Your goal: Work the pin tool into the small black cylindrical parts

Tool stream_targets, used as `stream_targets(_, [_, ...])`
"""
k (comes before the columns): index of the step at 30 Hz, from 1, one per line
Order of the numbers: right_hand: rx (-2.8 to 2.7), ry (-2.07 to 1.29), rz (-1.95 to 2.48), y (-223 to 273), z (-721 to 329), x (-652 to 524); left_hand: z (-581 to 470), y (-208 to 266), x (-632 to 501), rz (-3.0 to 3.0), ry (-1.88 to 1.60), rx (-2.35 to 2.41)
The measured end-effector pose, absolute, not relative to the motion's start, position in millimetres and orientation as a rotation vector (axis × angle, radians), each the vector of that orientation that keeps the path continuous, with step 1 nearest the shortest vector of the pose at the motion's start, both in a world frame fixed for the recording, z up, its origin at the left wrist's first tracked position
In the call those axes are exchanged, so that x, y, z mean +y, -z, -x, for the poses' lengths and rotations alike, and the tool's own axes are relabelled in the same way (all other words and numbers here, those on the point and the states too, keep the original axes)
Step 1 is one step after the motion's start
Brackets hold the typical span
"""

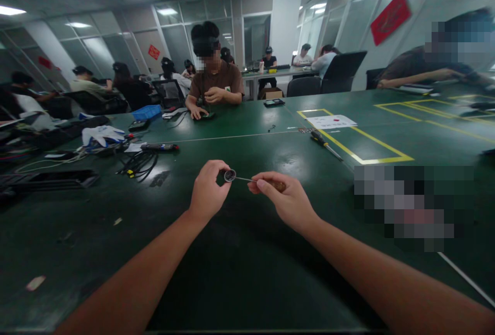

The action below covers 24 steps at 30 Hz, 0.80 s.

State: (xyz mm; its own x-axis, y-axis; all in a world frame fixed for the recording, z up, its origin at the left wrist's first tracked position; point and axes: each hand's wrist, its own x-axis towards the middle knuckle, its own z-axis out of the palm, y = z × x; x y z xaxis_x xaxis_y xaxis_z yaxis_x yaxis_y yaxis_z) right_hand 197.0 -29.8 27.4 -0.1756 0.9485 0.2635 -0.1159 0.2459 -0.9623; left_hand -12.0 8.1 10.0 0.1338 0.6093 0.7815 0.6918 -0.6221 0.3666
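Observation:
Above the green tabletop, my left hand pinches a small round metal-rimmed part between thumb and fingers. Its dark inside faces me; what exactly it is does not show. My right hand is wrapped round a thin-shafted hand tool with a brownish handle, perhaps a screwdriver or an awl. The slim metal shaft points left, and its end reaches the rim of the round part. Whether the tip touches it or goes inside cannot be made out.
A black-and-yellow screwdriver lies ahead on the right, near yellow tape outlines and a paper sheet. To the left are coiled black cable, gloves and a blue bin. A co-worker sits across the green table.

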Motion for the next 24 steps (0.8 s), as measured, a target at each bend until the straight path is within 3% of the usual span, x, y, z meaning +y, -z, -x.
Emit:
stream_targets(12, [-1.382, -1.158, 0.904, -23.7, -196.4, -28.0, 9.5, -15.1, 1.8, 2.248, 1.435, -1.271])
stream_targets(19, [-1.635, -0.958, 1.207, -26.1, -198.5, -29.2, 13.1, -15.4, 4.4, 2.241, 1.376, -1.206])
stream_targets(24, [-1.769, -0.947, 1.143, -24.3, -201.9, -22.7, 14.0, -15.1, 5.6, 2.258, 1.372, -1.179])
